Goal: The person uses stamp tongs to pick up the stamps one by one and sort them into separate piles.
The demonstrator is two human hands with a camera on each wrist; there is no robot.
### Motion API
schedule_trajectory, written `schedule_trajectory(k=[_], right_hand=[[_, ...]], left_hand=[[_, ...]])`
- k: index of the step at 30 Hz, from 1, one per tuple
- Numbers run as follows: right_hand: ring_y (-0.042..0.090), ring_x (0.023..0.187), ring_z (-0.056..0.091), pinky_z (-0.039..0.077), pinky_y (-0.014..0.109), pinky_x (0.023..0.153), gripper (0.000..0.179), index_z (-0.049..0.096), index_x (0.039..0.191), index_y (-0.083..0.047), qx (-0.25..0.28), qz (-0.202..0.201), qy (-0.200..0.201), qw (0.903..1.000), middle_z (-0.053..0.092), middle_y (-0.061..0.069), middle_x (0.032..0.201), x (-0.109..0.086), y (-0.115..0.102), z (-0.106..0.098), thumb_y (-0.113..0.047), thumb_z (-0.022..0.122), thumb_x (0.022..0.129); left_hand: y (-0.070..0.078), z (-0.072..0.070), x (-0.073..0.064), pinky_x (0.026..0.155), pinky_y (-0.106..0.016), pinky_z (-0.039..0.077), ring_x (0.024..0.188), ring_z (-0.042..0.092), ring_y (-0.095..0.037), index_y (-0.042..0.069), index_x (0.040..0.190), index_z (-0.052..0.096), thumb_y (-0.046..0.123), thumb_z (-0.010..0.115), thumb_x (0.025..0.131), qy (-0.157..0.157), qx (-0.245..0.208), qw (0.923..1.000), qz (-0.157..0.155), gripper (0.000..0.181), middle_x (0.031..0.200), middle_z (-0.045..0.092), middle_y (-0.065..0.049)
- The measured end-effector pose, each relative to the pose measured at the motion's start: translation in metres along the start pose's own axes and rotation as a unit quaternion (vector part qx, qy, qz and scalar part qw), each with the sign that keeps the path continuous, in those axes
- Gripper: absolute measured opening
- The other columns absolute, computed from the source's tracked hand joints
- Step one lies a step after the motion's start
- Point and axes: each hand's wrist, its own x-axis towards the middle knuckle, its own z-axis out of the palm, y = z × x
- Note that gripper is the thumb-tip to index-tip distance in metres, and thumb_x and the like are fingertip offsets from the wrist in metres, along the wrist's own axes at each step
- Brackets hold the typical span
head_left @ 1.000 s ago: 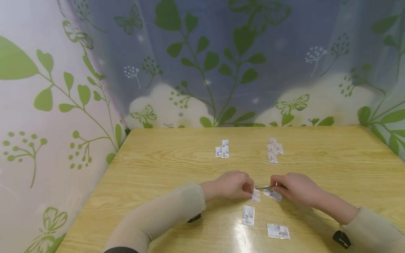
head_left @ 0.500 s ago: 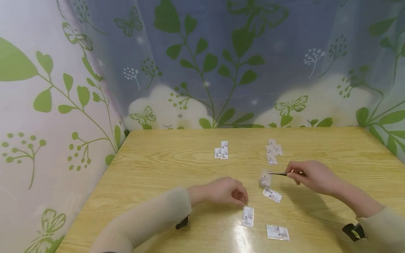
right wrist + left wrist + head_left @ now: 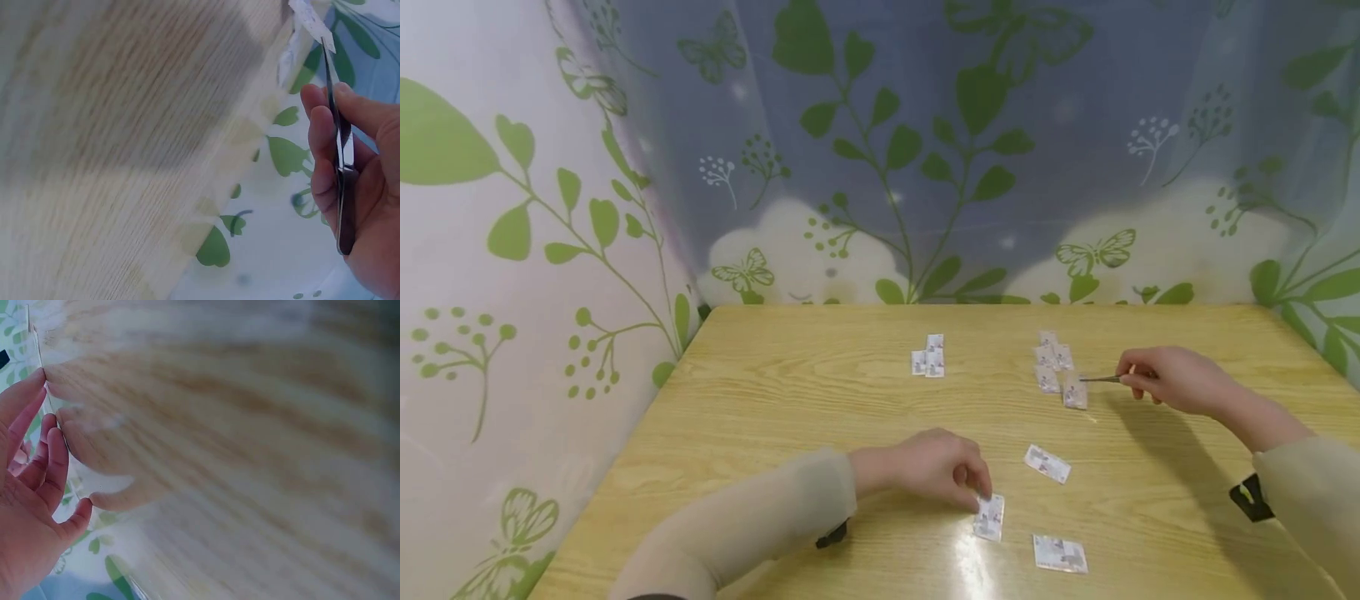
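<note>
My right hand (image 3: 1176,379) holds a pair of tweezers (image 3: 1101,379) between thumb and fingers, also seen in the right wrist view as long dark tweezers (image 3: 339,169). Their tips meet the edge of a small pinkish printed slip (image 3: 1075,393) beside a group of similar overlapping slips (image 3: 1047,357). In the right wrist view the tips are at a pale slip (image 3: 312,25). My left hand (image 3: 936,471) rests low over the table with bent, relaxed fingers, thumb and fingertips right at the top corner of a white printed slip (image 3: 990,518). Fingertips touch the tabletop in the left wrist view.
Two more white slips lie near my hands, one tilted slip (image 3: 1048,464) and one front slip (image 3: 1060,553). A white cluster of slips (image 3: 929,357) lies farther back on the wooden table (image 3: 790,392). A leaf-patterned curtain (image 3: 895,208) hangs behind.
My right hand has carried a pinkish slip with the tweezers from near the left hand, back and right to the pinkish group. My left hand has let go of it and lowered toward a white slip.
</note>
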Motion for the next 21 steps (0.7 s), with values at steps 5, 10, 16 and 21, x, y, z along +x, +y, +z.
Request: schedule_trajectory(k=[5, 10, 16, 21], right_hand=[[0.012, 0.058, 0.050, 0.040, 0.031, 0.051, 0.005, 0.063, 0.097, -0.008, -0.021, -0.007, 0.000, 0.9998, 0.058, -0.006, 0.070, 0.016, 0.005, 0.004, -0.007, 0.058, 0.096], [0.010, 0.056, 0.048, 0.039, 0.031, 0.051, 0.005, 0.063, 0.097, -0.008, -0.038, -0.008, -0.009, 0.9992, 0.057, -0.006, 0.069, 0.028, 0.009, 0.005, -0.007, 0.059, 0.095], [0.009, 0.057, 0.050, 0.040, 0.030, 0.051, 0.005, 0.065, 0.097, -0.007, -0.050, -0.014, -0.017, 0.9985, 0.058, -0.008, 0.069, 0.037, 0.015, 0.009, -0.008, 0.061, 0.094], [0.009, 0.060, 0.053, 0.042, 0.032, 0.053, 0.007, 0.066, 0.097, -0.005, -0.053, -0.012, -0.019, 0.9984, 0.060, -0.008, 0.072, 0.041, 0.017, 0.009, -0.009, 0.062, 0.094]], left_hand=[[0.000, 0.000, 0.000, 0.070, -0.010, 0.040, 0.076, 0.051, 0.005, 0.024, 0.097, 0.074, 0.025, 0.078, 0.083, -0.004, 0.005, 1.0000, -0.005, 0.014, 0.086, 0.056, 0.018], [-0.001, 0.000, 0.001, 0.072, -0.009, 0.039, 0.078, 0.051, 0.006, 0.024, 0.098, 0.074, 0.026, 0.078, 0.083, -0.008, 0.004, 0.9999, -0.007, 0.015, 0.087, 0.057, 0.018], [0.000, 0.000, 0.000, 0.072, -0.009, 0.039, 0.078, 0.051, 0.006, 0.024, 0.098, 0.074, 0.026, 0.078, 0.083, -0.009, 0.003, 0.9999, -0.006, 0.016, 0.087, 0.057, 0.018], [0.001, -0.001, -0.001, 0.072, -0.009, 0.039, 0.078, 0.051, 0.006, 0.024, 0.098, 0.074, 0.026, 0.078, 0.083, -0.009, 0.006, 0.9999, -0.007, 0.016, 0.087, 0.057, 0.018]])
